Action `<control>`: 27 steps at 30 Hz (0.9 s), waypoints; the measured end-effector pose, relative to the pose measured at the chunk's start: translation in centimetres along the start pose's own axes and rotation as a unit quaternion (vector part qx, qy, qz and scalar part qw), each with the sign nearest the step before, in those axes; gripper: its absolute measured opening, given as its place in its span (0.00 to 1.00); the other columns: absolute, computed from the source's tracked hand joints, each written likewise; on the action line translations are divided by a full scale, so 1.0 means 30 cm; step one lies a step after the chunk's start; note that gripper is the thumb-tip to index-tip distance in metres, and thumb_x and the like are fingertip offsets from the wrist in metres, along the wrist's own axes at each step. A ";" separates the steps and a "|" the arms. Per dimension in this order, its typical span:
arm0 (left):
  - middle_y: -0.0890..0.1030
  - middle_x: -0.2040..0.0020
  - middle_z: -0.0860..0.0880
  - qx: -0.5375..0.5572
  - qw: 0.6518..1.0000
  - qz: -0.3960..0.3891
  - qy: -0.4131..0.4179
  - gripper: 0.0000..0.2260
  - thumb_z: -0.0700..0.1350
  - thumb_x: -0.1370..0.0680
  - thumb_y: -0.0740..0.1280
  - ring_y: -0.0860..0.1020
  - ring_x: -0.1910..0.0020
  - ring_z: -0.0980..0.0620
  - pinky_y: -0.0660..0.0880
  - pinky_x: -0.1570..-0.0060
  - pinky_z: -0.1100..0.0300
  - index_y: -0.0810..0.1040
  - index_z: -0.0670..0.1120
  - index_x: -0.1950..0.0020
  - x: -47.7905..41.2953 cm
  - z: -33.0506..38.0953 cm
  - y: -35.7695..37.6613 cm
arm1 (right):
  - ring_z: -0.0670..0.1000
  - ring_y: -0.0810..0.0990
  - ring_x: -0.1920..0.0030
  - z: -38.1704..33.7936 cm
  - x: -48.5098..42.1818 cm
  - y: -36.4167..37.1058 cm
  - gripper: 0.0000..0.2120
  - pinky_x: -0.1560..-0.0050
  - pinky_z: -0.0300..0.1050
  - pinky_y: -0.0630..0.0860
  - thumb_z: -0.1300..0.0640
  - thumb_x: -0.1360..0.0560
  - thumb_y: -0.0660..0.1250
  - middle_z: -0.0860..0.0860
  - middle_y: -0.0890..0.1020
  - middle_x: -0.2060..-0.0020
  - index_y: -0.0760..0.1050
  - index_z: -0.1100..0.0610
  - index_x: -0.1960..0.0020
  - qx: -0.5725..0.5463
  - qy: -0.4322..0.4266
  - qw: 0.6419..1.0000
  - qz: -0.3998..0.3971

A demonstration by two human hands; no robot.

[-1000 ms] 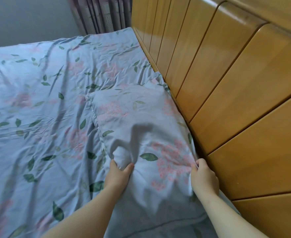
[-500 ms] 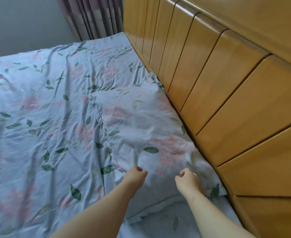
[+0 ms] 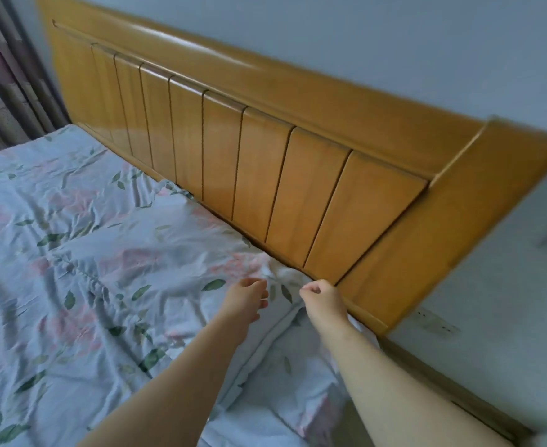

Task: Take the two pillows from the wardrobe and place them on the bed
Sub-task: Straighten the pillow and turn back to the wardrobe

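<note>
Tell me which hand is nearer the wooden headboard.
The right hand, curled beside the honey-coloured wooden headboard; the left hand is farther out over the floral pillow.

Bare forearms, bare left hand (image 3: 245,301) and right hand (image 3: 326,301) (wrists bare too).
</note>
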State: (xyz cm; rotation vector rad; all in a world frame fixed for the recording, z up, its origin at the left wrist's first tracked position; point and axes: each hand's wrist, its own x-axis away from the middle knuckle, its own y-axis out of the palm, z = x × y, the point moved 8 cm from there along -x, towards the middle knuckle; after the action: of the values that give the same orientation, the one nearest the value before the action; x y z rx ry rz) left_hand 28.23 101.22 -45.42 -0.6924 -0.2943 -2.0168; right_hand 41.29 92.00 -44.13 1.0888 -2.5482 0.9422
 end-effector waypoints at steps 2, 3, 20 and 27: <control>0.76 0.59 0.48 -0.021 0.999 -0.023 0.030 0.05 0.44 0.21 0.59 0.75 0.59 0.50 0.70 0.61 0.60 0.74 0.46 0.49 0.088 0.062 0.048 | 0.47 0.71 0.64 -0.021 0.090 -0.102 0.05 0.66 0.40 0.68 0.58 0.24 0.58 0.48 0.75 0.63 0.73 0.55 0.54 -0.032 -0.001 0.999 0.041; 0.77 0.60 0.48 -0.028 0.998 -0.029 0.041 0.05 0.44 0.21 0.59 0.75 0.60 0.51 0.70 0.61 0.60 0.74 0.46 0.49 0.120 0.089 0.071 | 0.46 0.71 0.65 -0.033 0.127 -0.145 0.06 0.68 0.39 0.67 0.58 0.24 0.58 0.47 0.74 0.63 0.73 0.55 0.52 -0.040 -0.001 0.998 0.054; 0.80 0.55 0.49 0.008 0.902 -0.348 0.256 0.08 0.45 0.21 0.60 0.79 0.54 0.52 0.75 0.53 0.58 0.76 0.47 0.46 1.058 0.409 0.666 | 0.47 0.76 0.62 -0.048 1.001 -0.898 0.07 0.62 0.38 0.72 0.59 0.23 0.60 0.50 0.79 0.60 0.73 0.51 0.58 -0.282 -0.134 0.874 0.372; 0.80 0.57 0.49 0.048 0.858 -0.400 0.317 0.07 0.44 0.21 0.61 0.80 0.55 0.52 0.75 0.47 0.55 0.78 0.46 0.48 1.506 0.325 0.665 | 0.48 0.78 0.60 0.025 1.456 -0.967 0.06 0.59 0.38 0.74 0.59 0.23 0.61 0.49 0.81 0.59 0.75 0.52 0.56 -0.302 -0.184 0.835 0.421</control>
State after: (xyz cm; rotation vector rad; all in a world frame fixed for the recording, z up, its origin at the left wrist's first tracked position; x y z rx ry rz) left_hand 31.06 63.10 -12.66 0.2601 -0.3067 -2.8544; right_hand 31.19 51.42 -12.49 -0.0982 -3.3255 -0.0574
